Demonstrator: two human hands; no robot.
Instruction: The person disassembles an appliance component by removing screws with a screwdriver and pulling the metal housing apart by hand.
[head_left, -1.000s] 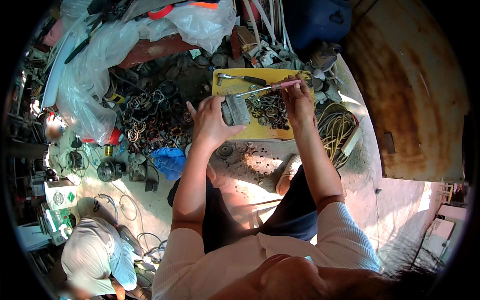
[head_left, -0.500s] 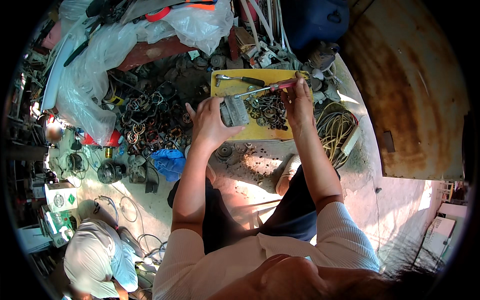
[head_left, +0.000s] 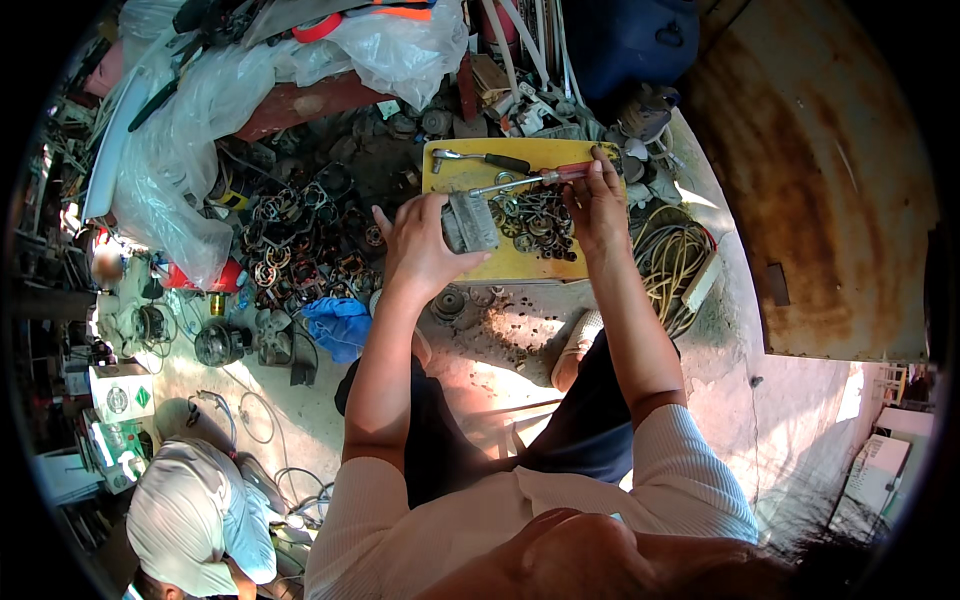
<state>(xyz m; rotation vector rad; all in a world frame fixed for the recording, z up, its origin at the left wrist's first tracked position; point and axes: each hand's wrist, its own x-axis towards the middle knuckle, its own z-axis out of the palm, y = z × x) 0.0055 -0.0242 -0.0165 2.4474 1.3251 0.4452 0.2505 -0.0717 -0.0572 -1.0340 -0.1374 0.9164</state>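
My left hand (head_left: pixel 416 240) grips a grey finned metal housing (head_left: pixel 470 222) from its left side, thumb stretched along the near edge. In my right hand (head_left: pixel 598 205) is a screwdriver (head_left: pixel 566 173) with a red handle and a long metal shaft. The shaft points left, and its tip meets the far edge of the housing. Beneath both lies a yellow board (head_left: pixel 520 270). Loose bolts and small metal parts (head_left: pixel 540 222) are heaped on the board between my hands. A ratchet wrench (head_left: pixel 480 159) with a black grip rests along the board's far edge.
Left of the board spreads a pile of motor parts (head_left: pixel 310 235), with a blue cloth (head_left: pixel 338 328) nearer me. A coil of yellow cable (head_left: pixel 665 265) lies to the right. Clear plastic sheeting (head_left: pixel 180 190) hangs at far left. Another person (head_left: pixel 205 515) crouches at lower left.
My hands, the housing and the screwdriver stay almost in place; the fingers of my right hand shift slightly on the handle. The person at lower left has moved their head a little.
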